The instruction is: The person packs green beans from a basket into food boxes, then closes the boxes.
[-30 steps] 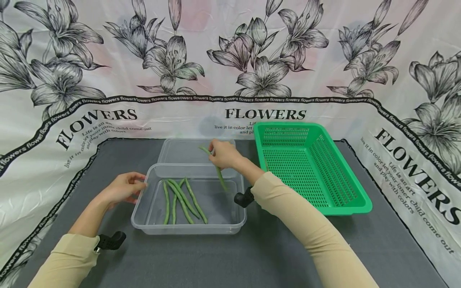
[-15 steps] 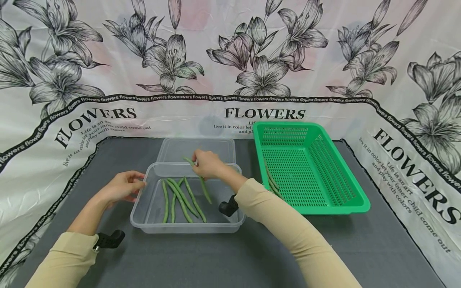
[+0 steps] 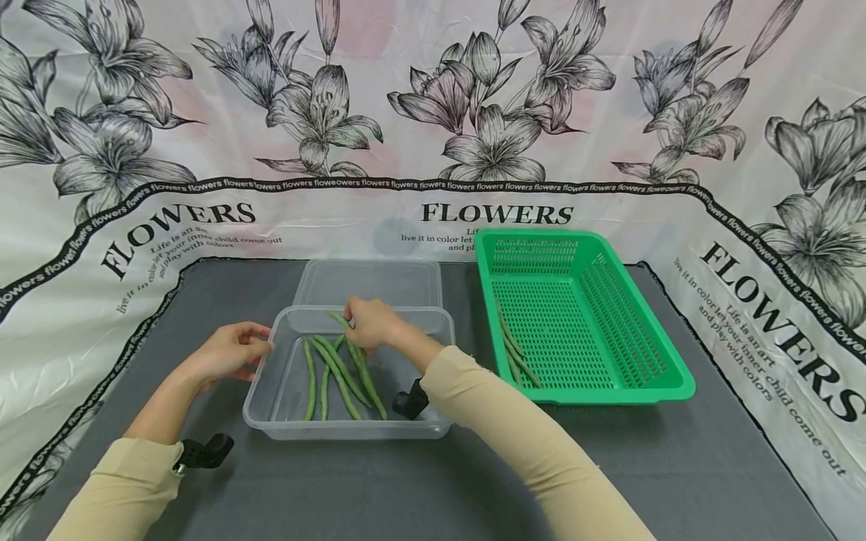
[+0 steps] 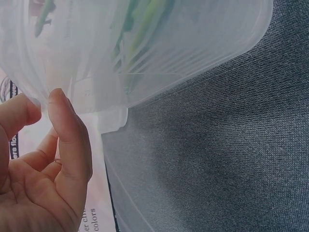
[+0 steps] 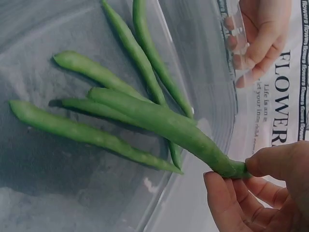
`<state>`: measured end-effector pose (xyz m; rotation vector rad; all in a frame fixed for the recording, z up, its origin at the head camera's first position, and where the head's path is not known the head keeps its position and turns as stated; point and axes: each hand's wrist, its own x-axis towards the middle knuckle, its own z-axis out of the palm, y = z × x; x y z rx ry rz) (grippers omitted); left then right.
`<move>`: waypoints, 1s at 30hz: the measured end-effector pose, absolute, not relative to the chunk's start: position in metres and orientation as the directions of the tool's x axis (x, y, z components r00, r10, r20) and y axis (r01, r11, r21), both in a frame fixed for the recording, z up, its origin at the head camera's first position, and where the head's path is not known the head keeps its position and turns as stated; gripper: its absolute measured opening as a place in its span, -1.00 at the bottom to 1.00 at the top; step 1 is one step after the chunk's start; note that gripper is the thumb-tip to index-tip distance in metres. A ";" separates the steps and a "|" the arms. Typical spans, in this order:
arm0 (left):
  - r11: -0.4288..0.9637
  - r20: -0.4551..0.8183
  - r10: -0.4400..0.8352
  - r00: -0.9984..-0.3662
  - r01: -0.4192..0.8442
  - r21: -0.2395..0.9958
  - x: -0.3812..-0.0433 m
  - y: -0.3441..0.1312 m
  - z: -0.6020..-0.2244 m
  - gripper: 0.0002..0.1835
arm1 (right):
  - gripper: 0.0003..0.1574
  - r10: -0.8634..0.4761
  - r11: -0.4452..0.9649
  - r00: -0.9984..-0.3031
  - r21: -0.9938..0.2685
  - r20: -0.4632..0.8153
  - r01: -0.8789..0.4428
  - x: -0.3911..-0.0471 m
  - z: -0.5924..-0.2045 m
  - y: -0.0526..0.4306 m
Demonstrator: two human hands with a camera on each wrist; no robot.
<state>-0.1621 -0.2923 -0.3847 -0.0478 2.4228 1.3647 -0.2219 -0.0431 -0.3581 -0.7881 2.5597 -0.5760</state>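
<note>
A clear plastic container [image 3: 345, 430] stands in the middle of the table, with several green beans [image 3: 336, 376] lying in it. My left hand [image 3: 233, 352] pinches the container's left rim between thumb and fingertips. Over the container, my right hand [image 3: 374, 324] pinches one green bean [image 5: 164, 121] near its end. In the right wrist view, that bean slants across the others, its far end above them; whether it touches them I cannot tell.
To the right stands a green perforated basket [image 3: 659, 361], with several thin beans [image 3: 517, 353] along its left side. A clear lid [image 3: 372, 282] lies behind the container. Grey cloth [image 3: 325, 488] covers the table, and a flower-printed sheet [image 3: 379, 105] hangs behind.
My right hand has carried its green bean leftward and down, from the container's right back corner to the beans inside. The left hand stays at the rim.
</note>
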 end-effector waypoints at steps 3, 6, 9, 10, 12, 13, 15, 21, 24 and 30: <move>0.535 -0.322 0.146 -0.935 -0.199 0.821 -0.162 -0.293 -0.385 -0.47 | -0.75 -0.598 0.760 -0.760 -0.480 -0.253 -0.438 -0.220 -0.361 -0.046; 0.537 -0.321 0.151 -0.935 -0.195 0.821 -0.162 -0.293 -0.385 -0.46 | -0.75 -0.600 0.763 -0.758 -0.470 -0.257 -0.444 -0.218 -0.364 -0.048; 0.539 -0.323 0.154 -0.934 -0.195 0.820 -0.162 -0.293 -0.386 -0.46 | -0.72 -0.595 0.771 -0.757 -0.455 -0.269 -0.445 -0.217 -0.365 -0.049; 0.538 -0.324 0.154 -0.934 -0.196 0.820 -0.162 -0.293 -0.386 -0.46 | -0.71 -0.592 0.775 -0.758 -0.453 -0.275 -0.441 -0.217 -0.365 -0.048; 0.538 -0.324 0.154 -0.933 -0.196 0.820 -0.162 -0.293 -0.386 -0.46 | -0.69 -0.582 0.784 -0.763 -0.441 -0.281 -0.436 -0.218 -0.365 -0.047; 0.538 -0.325 0.154 -0.933 -0.196 0.820 -0.162 -0.293 -0.386 -0.45 | -0.68 -0.578 0.787 -0.764 -0.440 -0.285 -0.432 -0.218 -0.365 -0.047; 0.537 -0.325 0.155 -0.933 -0.196 0.820 -0.162 -0.293 -0.386 -0.45 | -0.68 -0.575 0.792 -0.766 -0.432 -0.287 -0.432 -0.220 -0.365 -0.045; 0.537 -0.326 0.155 -0.933 -0.197 0.820 -0.162 -0.294 -0.387 -0.45 | -0.69 -0.594 0.788 -0.776 -0.348 -0.212 -0.508 -0.225 -0.360 -0.039; 0.538 -0.324 0.156 -0.933 -0.195 0.820 -0.162 -0.295 -0.388 -0.45 | -0.72 -0.598 0.781 -0.787 -0.329 -0.149 -0.531 -0.228 -0.354 -0.035; 0.544 -0.317 0.159 -0.935 -0.185 0.819 -0.162 -0.295 -0.387 -0.46 | -0.79 -0.607 0.760 -0.794 -0.319 -0.038 -0.566 -0.236 -0.341 -0.025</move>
